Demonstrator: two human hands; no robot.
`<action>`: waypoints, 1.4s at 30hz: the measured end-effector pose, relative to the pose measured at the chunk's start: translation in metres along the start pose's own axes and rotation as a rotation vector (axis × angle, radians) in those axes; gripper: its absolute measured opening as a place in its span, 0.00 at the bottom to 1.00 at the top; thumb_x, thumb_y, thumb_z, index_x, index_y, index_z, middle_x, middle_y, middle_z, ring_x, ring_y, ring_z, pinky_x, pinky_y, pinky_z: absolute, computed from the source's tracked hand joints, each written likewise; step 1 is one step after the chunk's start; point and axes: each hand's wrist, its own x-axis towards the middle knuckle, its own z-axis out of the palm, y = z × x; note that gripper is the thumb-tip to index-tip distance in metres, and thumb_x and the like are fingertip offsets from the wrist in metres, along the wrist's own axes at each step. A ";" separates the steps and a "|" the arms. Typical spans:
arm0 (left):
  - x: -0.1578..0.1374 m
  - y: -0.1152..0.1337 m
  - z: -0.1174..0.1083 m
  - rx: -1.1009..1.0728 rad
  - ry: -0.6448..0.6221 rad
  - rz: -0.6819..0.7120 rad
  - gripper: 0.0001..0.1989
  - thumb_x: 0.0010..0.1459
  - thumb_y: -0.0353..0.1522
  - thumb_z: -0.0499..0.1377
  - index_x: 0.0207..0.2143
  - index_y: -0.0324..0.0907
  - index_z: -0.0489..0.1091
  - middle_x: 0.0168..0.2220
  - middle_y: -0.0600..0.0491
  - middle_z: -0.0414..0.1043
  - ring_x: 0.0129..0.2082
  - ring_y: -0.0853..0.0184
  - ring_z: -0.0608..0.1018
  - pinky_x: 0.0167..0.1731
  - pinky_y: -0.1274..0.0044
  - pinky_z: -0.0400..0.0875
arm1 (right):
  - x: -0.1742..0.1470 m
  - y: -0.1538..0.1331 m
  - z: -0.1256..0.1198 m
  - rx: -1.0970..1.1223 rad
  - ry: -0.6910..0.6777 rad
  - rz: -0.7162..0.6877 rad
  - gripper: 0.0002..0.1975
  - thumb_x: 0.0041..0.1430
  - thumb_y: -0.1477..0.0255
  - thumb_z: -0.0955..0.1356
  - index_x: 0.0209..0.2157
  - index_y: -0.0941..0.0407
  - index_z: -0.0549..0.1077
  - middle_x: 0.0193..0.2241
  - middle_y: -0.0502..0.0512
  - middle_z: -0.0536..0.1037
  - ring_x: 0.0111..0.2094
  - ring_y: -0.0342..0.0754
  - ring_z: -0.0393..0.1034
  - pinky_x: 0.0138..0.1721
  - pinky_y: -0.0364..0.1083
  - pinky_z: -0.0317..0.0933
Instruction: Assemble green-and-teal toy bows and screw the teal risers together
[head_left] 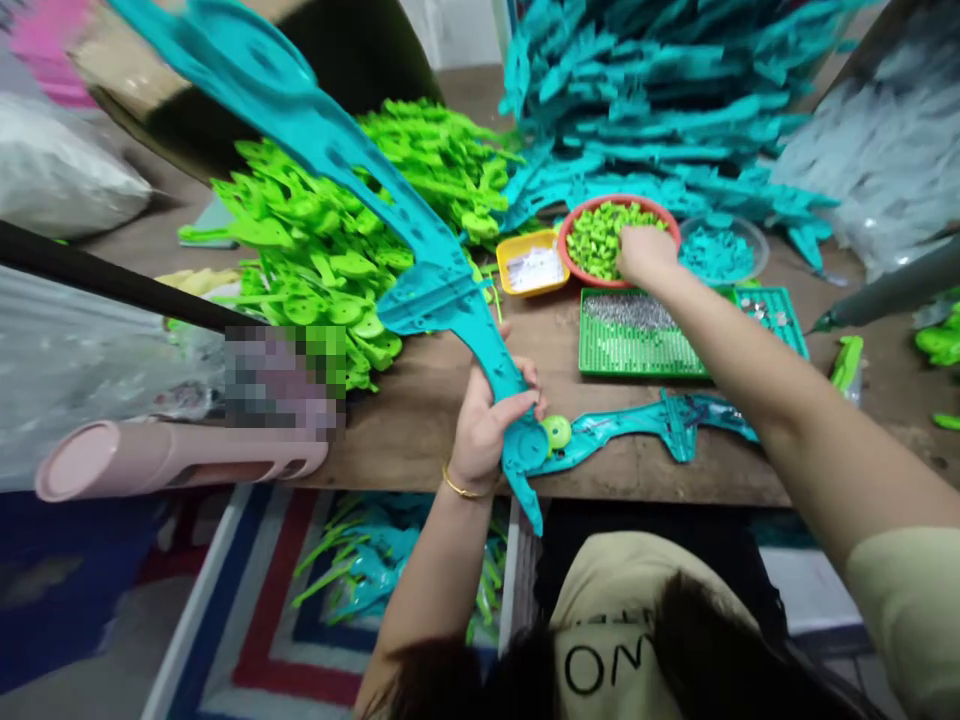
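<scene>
My left hand (484,420) is closed around the lower end of a long teal plastic toy shell (442,265), tilted up to the left across the view. A round light-green piece (556,433) shows beside its lower end. My right hand (646,255) reaches into a red bowl (571,270) of small bright-green plastic pieces (600,235). Its fingers look closed and point down among the pieces; the tips are hidden. Along the front edge of the table lies another teal shell (622,430), partly behind the right forearm.
A green tray (645,360) holds small metal parts. Nearby are a yellow dish (532,285) and a clear bowl (724,250) of teal pieces. Green parts (330,250) are heaped at left, teal shells (660,110) stacked behind. A pink tube-like object (180,455) juts over the left edge.
</scene>
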 end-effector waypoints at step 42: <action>0.002 -0.042 0.029 -0.050 0.301 0.124 0.20 0.59 0.40 0.61 0.53 0.50 0.65 0.28 0.59 0.67 0.22 0.76 0.70 0.21 0.83 0.64 | -0.278 -0.020 -0.017 0.586 -0.390 -0.497 0.07 0.63 0.70 0.67 0.41 0.55 0.75 0.37 0.53 0.81 0.37 0.43 0.76 0.37 0.41 0.68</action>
